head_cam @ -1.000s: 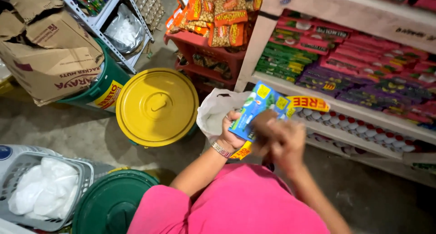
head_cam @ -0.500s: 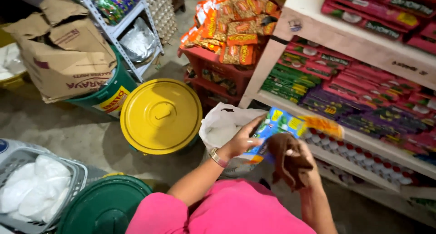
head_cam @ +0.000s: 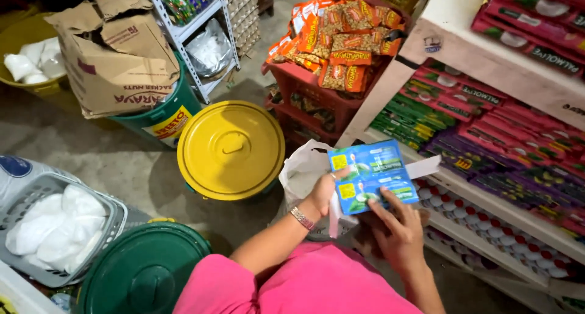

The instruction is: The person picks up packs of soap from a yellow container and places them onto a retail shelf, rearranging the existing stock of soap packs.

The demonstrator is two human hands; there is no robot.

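Note:
My left hand [head_cam: 322, 192] grips a strip of blue sachet packets [head_cam: 372, 175] by its left edge, a bracelet on the wrist. My right hand [head_cam: 396, 228] touches the lower edge of the same strip with its fingers spread over it. A white paper strip [head_cam: 425, 167] sticks out to the right behind the sachets. Beneath the hands hangs a white plastic bag [head_cam: 304, 171]. My pink shirt fills the bottom of the view.
A yellow-lidded bucket [head_cam: 230, 148] stands left of the hands, a green-lidded one [head_cam: 144, 271] below it. Shelves of sachets [head_cam: 499, 125] run along the right. A red crate of orange snack packs [head_cam: 341, 52], a cardboard box [head_cam: 116, 58] and a grey basket [head_cam: 42, 228] stand around.
The view has tilted down and shifted. The sachet strip now lies flatter and lower in front of me, and my right hand has moved from its top to its lower edge.

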